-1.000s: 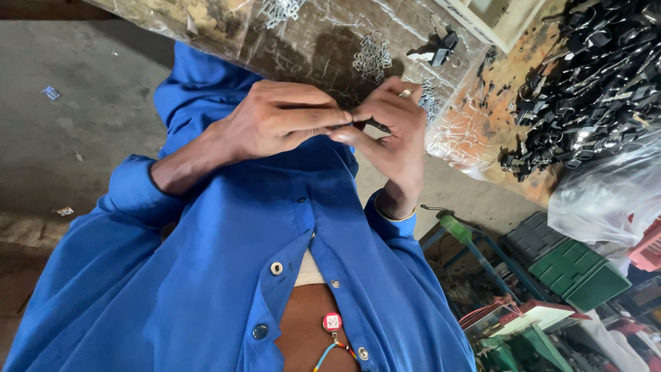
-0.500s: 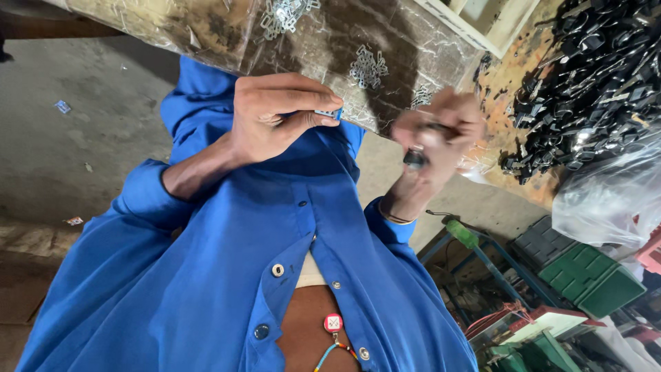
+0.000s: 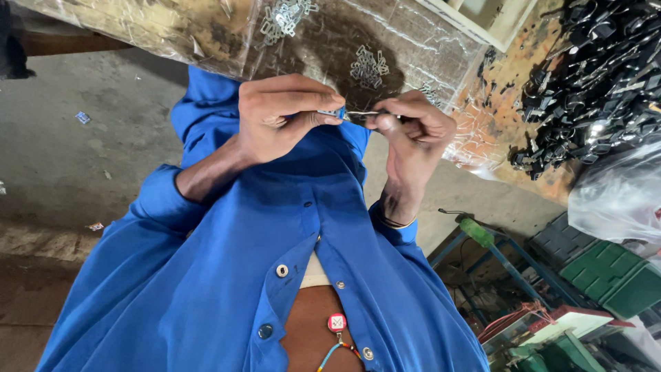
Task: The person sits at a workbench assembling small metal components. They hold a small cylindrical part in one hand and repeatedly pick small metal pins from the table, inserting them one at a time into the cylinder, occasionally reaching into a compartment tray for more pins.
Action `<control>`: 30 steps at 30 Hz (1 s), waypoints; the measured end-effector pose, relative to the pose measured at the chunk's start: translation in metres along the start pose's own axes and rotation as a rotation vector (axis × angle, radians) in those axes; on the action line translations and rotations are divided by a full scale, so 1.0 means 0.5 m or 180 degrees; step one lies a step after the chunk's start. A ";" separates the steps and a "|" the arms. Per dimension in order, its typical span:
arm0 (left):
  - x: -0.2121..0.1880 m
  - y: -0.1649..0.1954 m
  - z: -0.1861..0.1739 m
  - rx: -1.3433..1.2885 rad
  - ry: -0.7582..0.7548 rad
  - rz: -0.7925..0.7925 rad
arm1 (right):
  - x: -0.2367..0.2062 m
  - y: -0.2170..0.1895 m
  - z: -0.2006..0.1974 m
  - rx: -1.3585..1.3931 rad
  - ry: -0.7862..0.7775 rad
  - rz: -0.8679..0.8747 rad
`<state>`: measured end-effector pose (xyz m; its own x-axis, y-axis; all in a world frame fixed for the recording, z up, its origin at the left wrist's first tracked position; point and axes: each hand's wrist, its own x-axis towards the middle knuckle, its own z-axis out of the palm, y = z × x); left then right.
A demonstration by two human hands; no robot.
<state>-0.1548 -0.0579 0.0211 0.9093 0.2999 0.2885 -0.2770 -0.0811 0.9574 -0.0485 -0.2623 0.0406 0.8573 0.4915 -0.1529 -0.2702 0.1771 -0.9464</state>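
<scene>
My left hand [image 3: 282, 117] is closed, its thumb and fingertips pinching a small silver and blue metal part [image 3: 335, 113]. My right hand [image 3: 413, 134] is closed too, gripping a thin metal piece [image 3: 365, 114] whose tip meets the part in the left hand. Both hands are held together in front of my blue shirt [image 3: 275, 227], just below the edge of a workbench covered in clear plastic sheet [image 3: 172, 34].
Small heaps of metal clips [image 3: 368, 65] lie on the bench. A pile of black parts [image 3: 599, 76] sits at upper right, above a clear plastic bag [image 3: 620, 193]. Green crates [image 3: 609, 272] and a blue metal frame [image 3: 509, 255] stand at lower right. Concrete floor [image 3: 69, 158] lies at left.
My right hand had swung away to the right with a dark piece; it has now come back and meets the left hand's fingertips again. The left hand stayed nearly still.
</scene>
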 end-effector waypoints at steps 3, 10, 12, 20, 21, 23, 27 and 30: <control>-0.001 -0.005 -0.002 0.0200 -0.0011 0.0108 | -0.011 -0.004 0.017 -0.0537 -0.0087 0.0017; -0.009 -0.024 -0.022 0.0390 -0.0422 0.0493 | 0.003 -0.043 0.022 -0.1908 -0.1201 -0.0501; -0.013 -0.025 -0.035 0.0509 -0.0777 0.0569 | 0.006 -0.077 0.016 -0.1713 -0.1640 -0.0911; -0.009 -0.019 -0.026 0.0773 -0.0762 0.0401 | 0.137 -0.126 -0.036 -0.2343 0.0757 -0.2363; -0.007 -0.017 -0.024 0.0746 -0.0751 0.0384 | 0.157 -0.127 -0.068 -0.2199 0.0754 -0.2477; -0.004 -0.013 -0.022 0.0770 -0.0732 0.0400 | 0.172 -0.130 -0.134 -0.1576 0.0564 -0.2954; 0.001 0.002 -0.021 0.0730 -0.0705 0.0381 | 0.133 -0.166 -0.262 -0.3037 0.0971 -0.2583; 0.013 0.010 -0.027 0.0767 -0.0723 0.0516 | 0.073 -0.204 -0.346 -0.4940 0.1372 -0.1211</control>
<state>-0.1543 -0.0434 0.0278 0.9128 0.0483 0.4055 -0.3667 -0.3399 0.8660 0.0863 -0.4099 0.0825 0.8899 0.3179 0.3272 0.4101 -0.8715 -0.2688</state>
